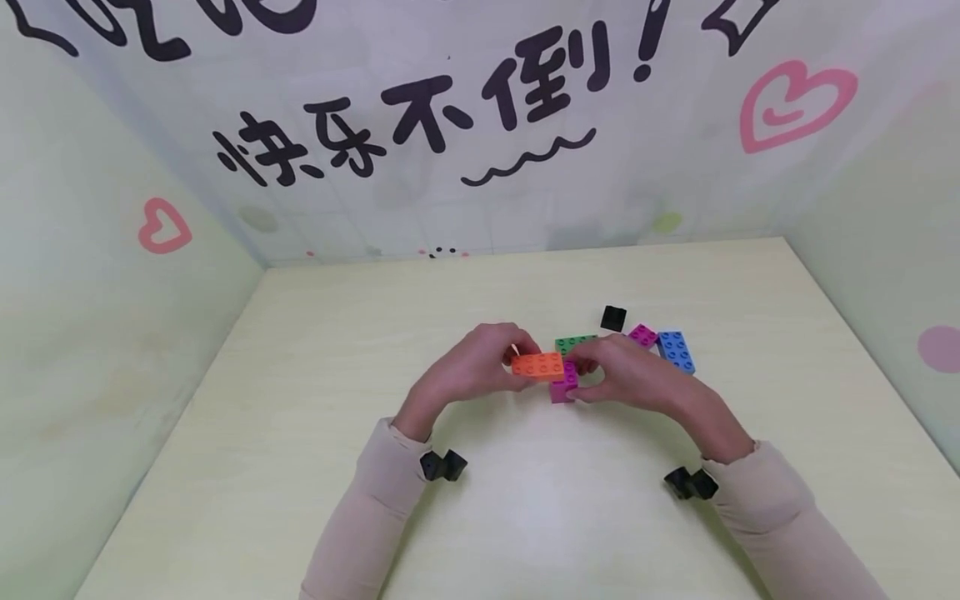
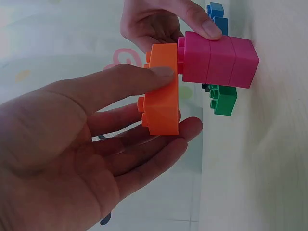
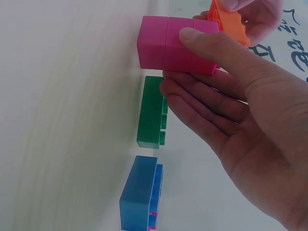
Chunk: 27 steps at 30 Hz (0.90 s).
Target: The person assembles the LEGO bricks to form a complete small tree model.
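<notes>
My left hand pinches an orange toy building brick between its thumb and fingers. A stack of three pink bricks stands upright on the table, and my right hand grips it with the thumb on one side and fingers on the other. One end of the orange brick lies over the studs on top of the stack. Some pink studs still show below it in the left wrist view; whether the two touch, I cannot tell. From the head view, the orange brick hides part of the stack.
Just behind the stack lies a green brick. Farther right are a small magenta brick, a blue brick and a black piece. Printed walls close off the back and sides of the pale table.
</notes>
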{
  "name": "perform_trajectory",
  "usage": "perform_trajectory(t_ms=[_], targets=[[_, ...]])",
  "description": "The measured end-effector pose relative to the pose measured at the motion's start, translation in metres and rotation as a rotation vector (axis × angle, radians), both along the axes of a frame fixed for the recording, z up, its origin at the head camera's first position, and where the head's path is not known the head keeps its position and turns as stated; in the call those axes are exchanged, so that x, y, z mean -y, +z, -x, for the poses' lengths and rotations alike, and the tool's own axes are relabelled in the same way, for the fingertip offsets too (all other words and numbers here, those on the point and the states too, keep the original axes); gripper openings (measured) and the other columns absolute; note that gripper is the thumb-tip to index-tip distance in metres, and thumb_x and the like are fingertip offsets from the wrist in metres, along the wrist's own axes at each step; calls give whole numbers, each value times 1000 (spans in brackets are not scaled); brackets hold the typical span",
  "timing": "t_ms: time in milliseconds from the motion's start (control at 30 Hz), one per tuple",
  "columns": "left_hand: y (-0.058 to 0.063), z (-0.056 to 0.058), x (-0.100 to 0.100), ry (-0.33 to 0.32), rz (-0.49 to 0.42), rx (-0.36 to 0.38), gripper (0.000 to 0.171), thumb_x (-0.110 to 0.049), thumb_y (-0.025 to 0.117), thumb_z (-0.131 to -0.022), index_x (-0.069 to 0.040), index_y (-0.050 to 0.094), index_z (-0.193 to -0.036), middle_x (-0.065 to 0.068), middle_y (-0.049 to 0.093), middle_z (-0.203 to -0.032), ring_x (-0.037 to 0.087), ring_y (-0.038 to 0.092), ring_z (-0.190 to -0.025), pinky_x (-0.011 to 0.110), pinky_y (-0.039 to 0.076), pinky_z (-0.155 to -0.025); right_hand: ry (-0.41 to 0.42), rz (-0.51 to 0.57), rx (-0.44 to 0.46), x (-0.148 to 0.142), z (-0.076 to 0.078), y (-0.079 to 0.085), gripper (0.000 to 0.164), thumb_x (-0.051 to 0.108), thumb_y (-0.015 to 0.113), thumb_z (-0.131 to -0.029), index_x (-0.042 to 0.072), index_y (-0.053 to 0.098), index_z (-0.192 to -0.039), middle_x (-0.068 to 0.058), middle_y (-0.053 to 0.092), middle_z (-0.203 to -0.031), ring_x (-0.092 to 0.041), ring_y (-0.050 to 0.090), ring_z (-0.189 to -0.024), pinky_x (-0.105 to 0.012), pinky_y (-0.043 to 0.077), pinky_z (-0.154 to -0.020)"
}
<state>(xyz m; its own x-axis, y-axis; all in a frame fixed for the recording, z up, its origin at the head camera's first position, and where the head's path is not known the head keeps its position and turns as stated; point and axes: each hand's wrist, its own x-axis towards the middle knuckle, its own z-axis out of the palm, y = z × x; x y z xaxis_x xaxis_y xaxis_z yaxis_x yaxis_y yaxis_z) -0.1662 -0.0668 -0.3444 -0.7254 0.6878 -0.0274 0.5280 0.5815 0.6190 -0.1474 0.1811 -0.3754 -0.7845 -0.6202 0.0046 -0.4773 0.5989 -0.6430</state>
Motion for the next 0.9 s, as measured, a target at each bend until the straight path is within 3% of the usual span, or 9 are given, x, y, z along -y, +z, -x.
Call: perform_trajectory(t_ms=[233,400,767,900], targets=[[3,-4,-1,-40,40,-81,42,-15,79,-83,-16,68,-124,-5,59,-93,14,54,-83,24,44,-71,10,6,-2,0,0,-1,34,20,82,-81,9,70,-111,7,67,-93,-18,64,-86,-36,55,-77],[5,-7,-4,-44,52,-90,39,-14,80,-82,-12,70,-120,-3,57,-87,14,52,-77,24,42,-67,7,11,-1,0,1,0,35,18,83,-81,8,70,-112,5,69,-97,-18,66,-88,-37,55,-78],[4,-14,-10,0,83,-110,33,-10,81,-79,-11,70,-111,-3,55,-89,13,50,-77,24,42,-65,-2,2,19,3,1,1,35,17,84,-80,8,70,-111,4,69,-97,-19,67,-90,-37,55,-78],[3,-15,-11,19,73,-119,37,-20,82,-80,-13,69,-114,-2,55,-94,13,52,-80,25,43,-67,-7,-7,21,3,1,1,36,19,84,-80,9,70,-111,5,69,-97,-19,66,-90,-37,55,-79]])
